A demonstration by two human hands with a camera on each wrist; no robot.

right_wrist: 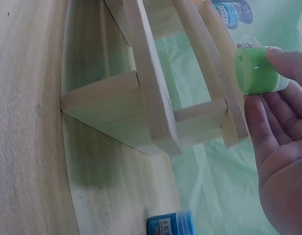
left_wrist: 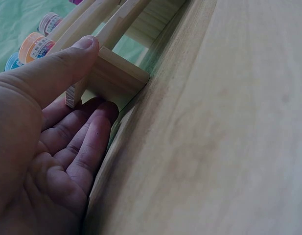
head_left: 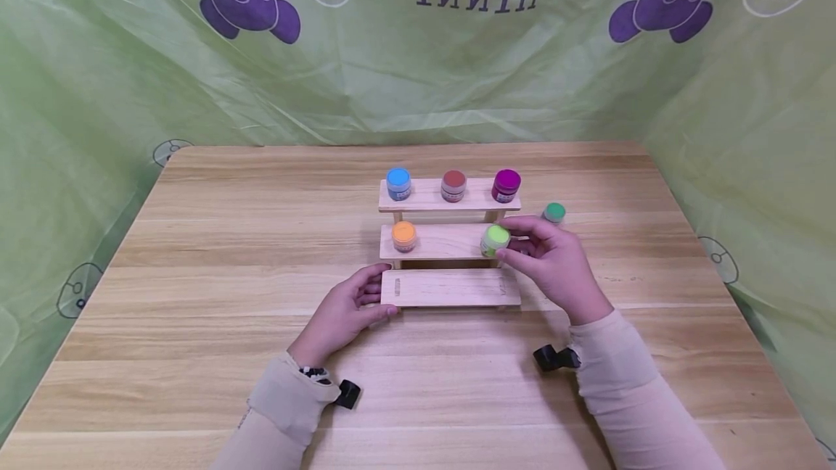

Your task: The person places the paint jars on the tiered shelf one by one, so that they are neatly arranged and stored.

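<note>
A three-step wooden display rack (head_left: 451, 288) stands on the table. My left hand (head_left: 346, 308) grips the left end of its lowest step, thumb at the front edge and fingers behind; the left wrist view shows the thumb (left_wrist: 67, 66) against the wood. My right hand (head_left: 555, 263) pinches a light green paint jar (head_left: 495, 240) at the right end of the middle step. In the right wrist view this jar (right_wrist: 256, 71) is between thumb and fingers, close to the step's end. An orange-lidded jar (head_left: 404, 236) sits at the middle step's left.
On the top step stand a blue jar (head_left: 398, 184), a brownish-red jar (head_left: 453, 186) and a purple jar (head_left: 506, 186). A green-lidded jar (head_left: 554, 212) is right of the rack. The right wrist view shows a blue-looking jar (right_wrist: 171, 223) low down. Green printed cloth (head_left: 457, 78) surrounds the table.
</note>
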